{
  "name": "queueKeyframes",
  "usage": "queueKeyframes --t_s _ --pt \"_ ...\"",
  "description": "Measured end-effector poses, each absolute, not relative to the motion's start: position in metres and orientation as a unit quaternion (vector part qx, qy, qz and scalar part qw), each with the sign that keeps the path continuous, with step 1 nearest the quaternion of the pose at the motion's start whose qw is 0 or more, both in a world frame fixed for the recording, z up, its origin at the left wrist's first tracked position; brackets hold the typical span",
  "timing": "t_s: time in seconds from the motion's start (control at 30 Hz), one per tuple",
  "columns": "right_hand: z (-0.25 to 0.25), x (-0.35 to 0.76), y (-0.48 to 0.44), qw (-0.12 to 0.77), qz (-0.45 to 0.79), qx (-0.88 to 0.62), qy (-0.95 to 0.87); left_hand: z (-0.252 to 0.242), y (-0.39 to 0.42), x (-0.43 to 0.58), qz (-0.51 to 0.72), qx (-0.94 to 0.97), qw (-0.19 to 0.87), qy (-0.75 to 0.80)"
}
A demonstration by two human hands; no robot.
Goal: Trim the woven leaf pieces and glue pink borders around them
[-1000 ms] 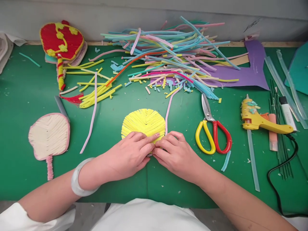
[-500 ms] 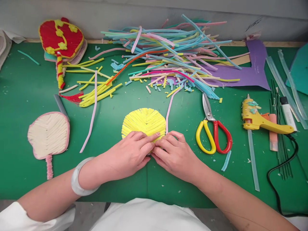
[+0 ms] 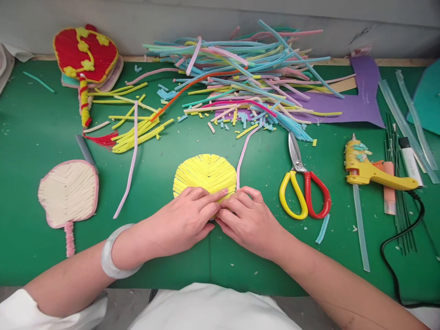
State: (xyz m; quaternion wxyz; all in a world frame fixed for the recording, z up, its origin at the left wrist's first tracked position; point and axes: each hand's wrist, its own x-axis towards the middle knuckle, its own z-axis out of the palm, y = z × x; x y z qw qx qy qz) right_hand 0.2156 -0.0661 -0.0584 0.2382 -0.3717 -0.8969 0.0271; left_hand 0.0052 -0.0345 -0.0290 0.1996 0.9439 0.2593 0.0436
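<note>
Our left hand [image 3: 182,220] lies palm down, fingers together, pressed on the near edge of the yellow fan [image 3: 205,174]. Our right hand [image 3: 248,219] meets it fingertip to fingertip, pinching the same edge where a pink strip [image 3: 243,153] joins the fan's right side. The fan lies flat at the middle of the green mat [image 3: 34,137], just beyond both hands.

A pale bangle [image 3: 112,254] sits on our left wrist.

Right of the fan: scissors [image 3: 302,183] with one yellow and one red handle, blades shut. Further right: a yellow glue gun [image 3: 373,172] on its side, black cord [image 3: 398,256] trailing toward us, clear glue sticks [image 3: 359,220] beside it.

Left: a cream fan [image 3: 68,192] edged in pink. Far left corner: a red fan [image 3: 85,52] with yellow trim and a red tassel.

Behind: a heap of coloured strips [image 3: 240,73], loose yellow strips [image 3: 137,128], purple card [image 3: 364,96].

We can read no brand, label or writing on any item.
</note>
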Motion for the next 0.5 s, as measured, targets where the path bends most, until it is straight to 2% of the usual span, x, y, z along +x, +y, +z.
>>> queueKeyframes --t_s 0.5 --pt "-0.0585 0.2163 -0.0684 0.228 0.093 -0.396 -0.885 -0.0296 -0.0344 0.0085 0.063 0.942 0.188 0.271"
